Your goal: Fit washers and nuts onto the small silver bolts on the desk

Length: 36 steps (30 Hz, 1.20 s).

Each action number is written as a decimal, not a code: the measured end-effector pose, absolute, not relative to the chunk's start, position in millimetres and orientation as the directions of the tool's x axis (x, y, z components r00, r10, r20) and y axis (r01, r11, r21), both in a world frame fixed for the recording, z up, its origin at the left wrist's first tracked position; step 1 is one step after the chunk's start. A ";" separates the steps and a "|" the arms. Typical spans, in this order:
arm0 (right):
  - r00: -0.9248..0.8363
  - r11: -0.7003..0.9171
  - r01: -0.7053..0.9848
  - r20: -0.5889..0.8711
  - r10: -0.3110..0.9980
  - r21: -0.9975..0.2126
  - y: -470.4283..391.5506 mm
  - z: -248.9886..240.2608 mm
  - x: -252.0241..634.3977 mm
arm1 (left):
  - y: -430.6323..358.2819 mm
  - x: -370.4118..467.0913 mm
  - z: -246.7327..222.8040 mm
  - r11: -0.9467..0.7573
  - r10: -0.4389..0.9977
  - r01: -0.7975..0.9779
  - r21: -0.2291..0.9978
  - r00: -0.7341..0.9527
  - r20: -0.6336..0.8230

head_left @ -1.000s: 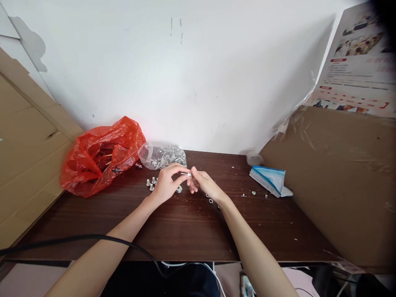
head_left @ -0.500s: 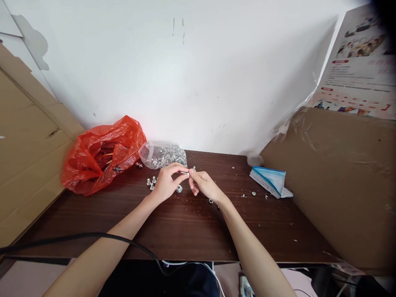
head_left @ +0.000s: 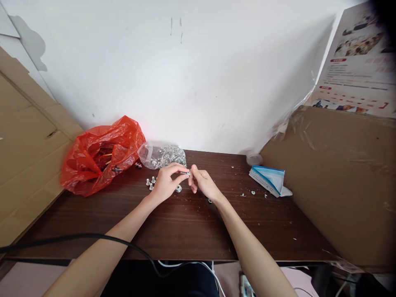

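In the middle of the table, my left hand (head_left: pixel 168 180) pinches a small silver bolt (head_left: pixel 185 173) between thumb and fingertips. Its far end points right, towards my right hand (head_left: pixel 202 181), whose thumb and bent fingers close about that end. Whether a nut sits on the tip is too small to tell. Just below my left fingertips lies a round metal washer-like part (head_left: pixel 178 188). Several short silver bolts (head_left: pixel 151 187) stand left of my left hand. A small ring (head_left: pixel 210 201) is partly covered by my right wrist.
Behind my left hand lies a clear plastic bag (head_left: pixel 173 156) of metal hardware, beside a red plastic bag (head_left: pixel 83 165). A blue-and-white packet (head_left: pixel 267 180) and white scraps (head_left: pixel 253 192) lie right. Cardboard walls (head_left: pixel 346 177) flank the table (head_left: pixel 154 231); a black cable (head_left: pixel 77 236) crosses in front.
My right thumb has lifted and straightened a little at the bolt's end. The left hand keeps its pinch on the bolt. The whole view has shifted slightly.
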State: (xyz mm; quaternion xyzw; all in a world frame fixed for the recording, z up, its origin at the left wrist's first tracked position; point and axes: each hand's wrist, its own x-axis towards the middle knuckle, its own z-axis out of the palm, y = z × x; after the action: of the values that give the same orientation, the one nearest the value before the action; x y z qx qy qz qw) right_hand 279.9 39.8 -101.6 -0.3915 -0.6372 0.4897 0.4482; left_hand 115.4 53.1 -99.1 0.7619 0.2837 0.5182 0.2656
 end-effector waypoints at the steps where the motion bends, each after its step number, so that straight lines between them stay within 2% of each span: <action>1: -0.287 0.221 0.073 0.192 0.938 -0.972 39.6 -101.8 280.0 | 52.8 115.4 -98.4 -0.700 0.706 0.160 0.696 0.302 0.641; 5: -0.328 0.269 0.113 0.220 0.919 -0.956 38.5 -102.6 281.0 | 51.8 115.7 -96.5 -0.704 0.703 0.171 0.689 0.306 0.643; 8: -0.322 0.246 0.128 0.195 0.927 -0.961 38.6 -103.9 281.3 | 52.3 115.9 -97.4 -0.700 0.707 0.159 0.696 0.289 0.646; 16: -0.320 0.200 0.034 0.178 0.930 -0.979 40.8 -104.8 280.3 | 52.3 115.6 -98.1 -0.721 0.686 0.175 0.670 0.310 0.658; 20: -0.353 0.200 -0.003 0.188 0.917 -0.980 41.0 -105.0 280.0 | 51.2 115.3 -95.6 -0.721 0.692 0.257 0.643 0.315 0.650; 27: -0.353 0.236 0.062 0.200 0.914 -0.970 37.5 -102.4 276.2 | 49.5 114.0 -95.8 -0.745 0.662 0.399 0.535 0.339 0.669; 36: -0.298 0.281 0.106 0.239 0.924 -0.954 39.6 -103.8 280.1 | 48.3 115.0 -91.5 -0.699 0.715 0.311 0.644 0.327 0.618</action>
State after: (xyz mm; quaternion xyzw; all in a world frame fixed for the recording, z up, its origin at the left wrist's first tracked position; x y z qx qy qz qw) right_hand 280.1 39.6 -103.8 -0.3881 -0.6635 0.4569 0.4476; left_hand 115.0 48.3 -91.5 0.7870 0.3258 0.4798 0.2104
